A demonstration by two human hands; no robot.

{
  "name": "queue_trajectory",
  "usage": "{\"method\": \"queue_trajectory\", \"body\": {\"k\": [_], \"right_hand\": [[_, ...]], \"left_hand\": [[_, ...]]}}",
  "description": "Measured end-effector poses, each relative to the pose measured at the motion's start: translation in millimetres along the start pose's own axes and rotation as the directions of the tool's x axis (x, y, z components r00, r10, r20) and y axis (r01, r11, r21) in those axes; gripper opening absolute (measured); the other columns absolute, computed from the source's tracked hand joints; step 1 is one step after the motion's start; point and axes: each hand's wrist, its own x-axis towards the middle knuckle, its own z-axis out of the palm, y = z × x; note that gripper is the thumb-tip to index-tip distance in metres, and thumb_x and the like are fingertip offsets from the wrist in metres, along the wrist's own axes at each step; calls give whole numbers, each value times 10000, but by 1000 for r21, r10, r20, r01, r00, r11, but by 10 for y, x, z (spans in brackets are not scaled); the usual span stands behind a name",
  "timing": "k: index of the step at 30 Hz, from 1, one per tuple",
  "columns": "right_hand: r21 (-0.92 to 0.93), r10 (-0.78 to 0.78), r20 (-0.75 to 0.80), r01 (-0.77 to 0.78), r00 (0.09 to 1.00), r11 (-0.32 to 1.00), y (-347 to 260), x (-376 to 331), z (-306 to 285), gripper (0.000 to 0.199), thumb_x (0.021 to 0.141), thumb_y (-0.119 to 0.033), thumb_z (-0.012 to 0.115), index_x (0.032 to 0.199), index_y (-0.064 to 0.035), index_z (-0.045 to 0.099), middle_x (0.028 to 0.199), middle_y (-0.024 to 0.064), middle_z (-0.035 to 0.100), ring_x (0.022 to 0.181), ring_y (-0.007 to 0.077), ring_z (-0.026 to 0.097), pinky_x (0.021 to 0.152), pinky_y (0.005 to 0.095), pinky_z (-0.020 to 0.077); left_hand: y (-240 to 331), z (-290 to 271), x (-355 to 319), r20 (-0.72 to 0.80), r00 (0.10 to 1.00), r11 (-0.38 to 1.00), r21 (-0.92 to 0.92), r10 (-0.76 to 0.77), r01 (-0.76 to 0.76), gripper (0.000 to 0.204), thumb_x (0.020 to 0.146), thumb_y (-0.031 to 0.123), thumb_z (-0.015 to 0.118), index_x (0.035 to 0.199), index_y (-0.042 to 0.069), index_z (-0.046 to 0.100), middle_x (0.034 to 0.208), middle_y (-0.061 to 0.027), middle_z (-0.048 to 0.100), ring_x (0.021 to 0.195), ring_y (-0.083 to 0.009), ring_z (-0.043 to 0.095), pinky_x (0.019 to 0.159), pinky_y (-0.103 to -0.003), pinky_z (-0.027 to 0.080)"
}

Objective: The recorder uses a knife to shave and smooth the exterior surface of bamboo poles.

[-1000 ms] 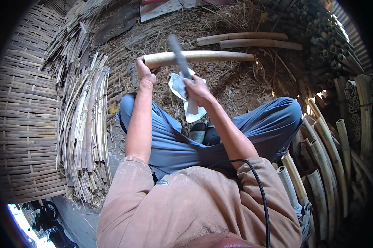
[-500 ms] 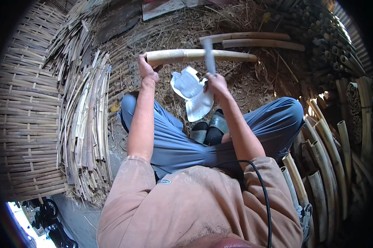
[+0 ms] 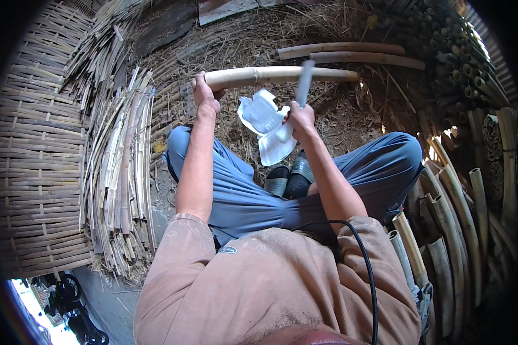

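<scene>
My left hand (image 3: pixel 206 95) is closed round the left end of a pale bamboo pole (image 3: pixel 241 77), which lies crosswise in front of me. A knife (image 3: pixel 305 83) with a broad grey blade is gripped in my right hand (image 3: pixel 300 117). Its blade points up and away, overlapping the pole right of its middle; whether it touches cannot be seen. The handle is hidden in my fist. Below the pole, an open white foam food box (image 3: pixel 259 112) lies on the ground, partly covered by my right hand.
Two cut bamboo lengths (image 3: pixel 365 58) lie beyond the pole. Split bamboo strips (image 3: pixel 118 184) are heaped at my left beside a woven bamboo panel (image 3: pixel 37 172). Upright bamboo poles (image 3: pixel 443 253) stand at my right, with stacked tubes (image 3: pixel 460 77) at the far right. Sandals (image 3: pixel 277 181) sit between my legs.
The knife has shifted slightly right, its blade now leaning to the right instead of upright. My left hand still grips the bamboo, which has barely moved.
</scene>
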Motion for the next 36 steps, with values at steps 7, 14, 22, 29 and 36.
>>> {"method": "queue_trajectory", "body": {"k": [7,14,22,29,36], "right_hand": [[-215,-18,463,132,886,968,148,-194,140,263,1025,-249,588,1110,0,571,717,29,564,560,147,569,486,335,512],[33,-28,32,27,999,999,-101,41,-245,209,1033,-199,541,996,7,534,688,42,544,543,164,577,479,347,524],[-239,-8,543,164,840,957,-2,-117,11,251,1024,-249,594,1112,-17,562,730,9,532,575,122,549,493,326,508],[-38,-49,26,50,998,998,-100,-12,-221,230,1040,-212,546,1035,18,557,718,48,568,562,153,582,487,350,524],[-170,-87,570,221,817,960,-37,-33,-36,246,1039,-254,580,1125,-23,567,733,5,537,568,113,538,493,307,494]], "left_hand": [[-253,257,45,60,988,988,68,-142,138,480,935,569,576,1170,153,611,1050,-103,651,902,-269,673,643,-419,611],[-282,161,51,54,996,989,136,-69,61,476,947,504,537,1212,112,578,1106,-150,630,904,-301,675,630,-451,618],[-311,275,48,64,995,987,137,75,-83,468,932,464,535,1177,71,600,1085,-150,633,898,-272,654,638,-441,582],[-274,269,-47,62,991,979,157,120,-128,470,922,506,558,1188,119,579,1038,-122,647,854,-285,679,620,-440,601],[-208,291,-76,49,998,992,114,43,-49,469,949,519,574,1131,90,624,1032,-130,666,817,-253,694,556,-379,607]]}}
